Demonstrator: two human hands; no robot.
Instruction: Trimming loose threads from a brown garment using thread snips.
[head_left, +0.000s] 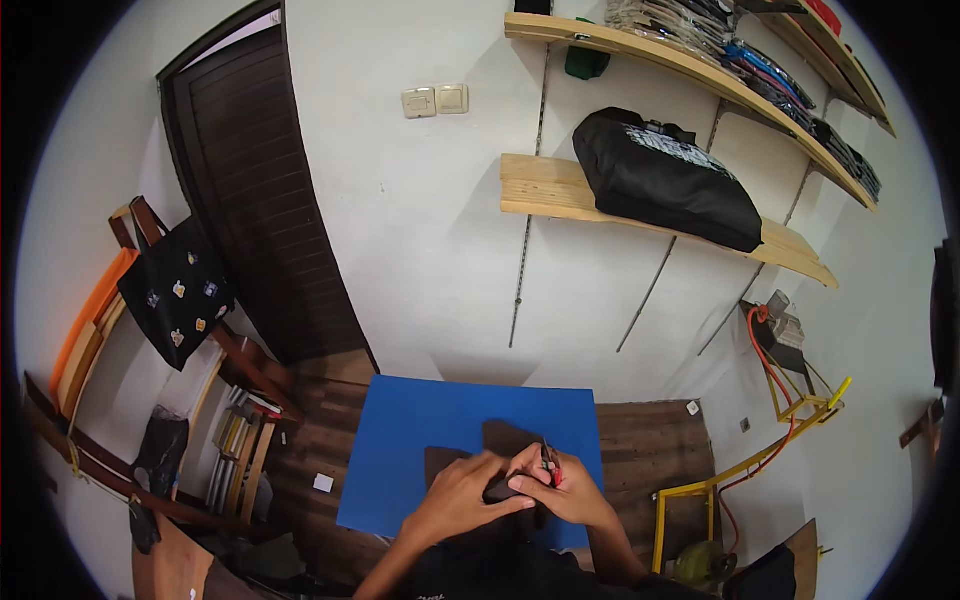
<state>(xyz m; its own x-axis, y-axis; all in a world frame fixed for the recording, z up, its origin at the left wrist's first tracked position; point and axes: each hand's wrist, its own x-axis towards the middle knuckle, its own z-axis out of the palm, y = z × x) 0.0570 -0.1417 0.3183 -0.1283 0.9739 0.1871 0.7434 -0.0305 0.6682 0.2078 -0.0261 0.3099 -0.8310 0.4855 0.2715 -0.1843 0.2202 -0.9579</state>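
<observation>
Both my hands meet over the near part of a blue tabletop (405, 435). My left hand (461, 495) grips a small dark piece (499, 491), which looks like folded brown material, from its left side. The thumb of my right hand (559, 487) presses on the same piece. A small tool with red on its handle (556, 474) is tucked in my right hand, its dark tip pointing up; its kind cannot be told. Behind and under my hands, dark brown flat pieces (506, 433) lie on the blue top, partly hidden by my fingers.
A yellow metal frame (679, 491) with a red hose stands at the right. Wooden shelves (547, 187) on the wall hold a black bag (667, 180) and packed garments. At the left are a rack with a black tote bag (184, 292) and a dark door (255, 187).
</observation>
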